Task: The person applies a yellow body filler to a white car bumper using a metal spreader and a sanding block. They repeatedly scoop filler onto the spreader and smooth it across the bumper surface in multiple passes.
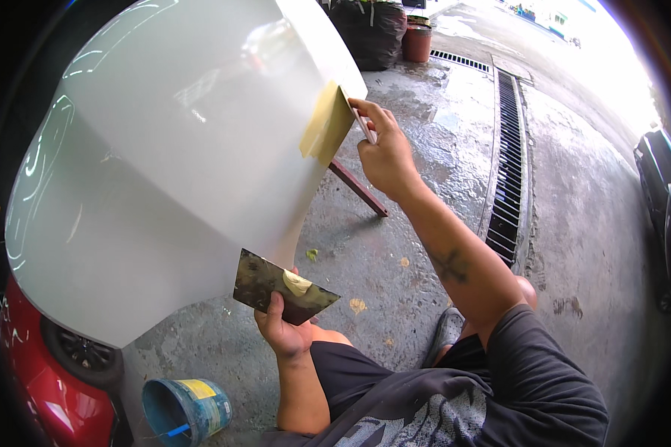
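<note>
A large white car body panel [164,164] fills the upper left, with a patch of yellow filler [320,121] along its right edge. My right hand [382,151] grips a thin, pale spreader [359,121] against that edge at the patch. Lower down, my left hand [282,328] holds a dark, stained flat board [261,279] bearing a lump of pale yellow paste [297,281], just below the panel's lower right part.
A maroon support bar [359,191] sticks out beneath the panel. A blue bucket [186,410] and red car [45,372] are at lower left, a black bag [365,33] and red bucket [417,43] behind. A drain grate [505,171] runs along the right; a dark vehicle [656,194] stands at the far right.
</note>
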`<action>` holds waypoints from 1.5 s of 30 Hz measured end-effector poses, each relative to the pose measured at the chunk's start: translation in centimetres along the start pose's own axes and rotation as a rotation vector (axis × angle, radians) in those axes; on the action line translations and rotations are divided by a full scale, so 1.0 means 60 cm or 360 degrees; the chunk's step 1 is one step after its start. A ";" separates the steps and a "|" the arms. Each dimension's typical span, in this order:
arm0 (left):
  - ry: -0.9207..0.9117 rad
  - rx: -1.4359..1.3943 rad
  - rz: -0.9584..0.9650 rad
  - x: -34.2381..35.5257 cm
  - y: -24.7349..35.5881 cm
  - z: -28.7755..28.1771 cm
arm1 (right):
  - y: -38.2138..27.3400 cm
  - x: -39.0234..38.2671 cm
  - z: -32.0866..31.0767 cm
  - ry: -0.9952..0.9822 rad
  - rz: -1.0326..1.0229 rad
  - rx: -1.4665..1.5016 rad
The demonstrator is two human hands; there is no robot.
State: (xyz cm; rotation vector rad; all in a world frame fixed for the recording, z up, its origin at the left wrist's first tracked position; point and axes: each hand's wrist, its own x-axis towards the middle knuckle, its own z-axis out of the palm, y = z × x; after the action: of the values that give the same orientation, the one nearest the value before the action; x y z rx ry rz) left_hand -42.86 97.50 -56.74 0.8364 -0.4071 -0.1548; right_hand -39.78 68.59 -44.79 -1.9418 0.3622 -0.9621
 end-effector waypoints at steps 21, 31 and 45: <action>0.0061 -0.0208 -0.0023 -0.005 0.007 0.007 | -0.027 -0.154 0.080 0.0065 -0.0161 -0.0048; 0.0004 -0.0229 -0.0026 -0.004 0.002 0.012 | -0.025 -0.189 0.062 -0.0052 -0.0140 0.0013; 0.0247 -0.0674 -0.1092 -0.132 -0.029 -0.005 | 0.021 -0.355 -0.124 -0.0733 -0.1049 0.0056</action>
State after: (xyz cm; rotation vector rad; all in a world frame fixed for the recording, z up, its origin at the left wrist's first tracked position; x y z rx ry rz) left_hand -49.91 98.83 -60.52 0.5341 0.0773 -0.7800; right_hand -59.08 75.93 -54.00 -2.2148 -0.5878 -0.8614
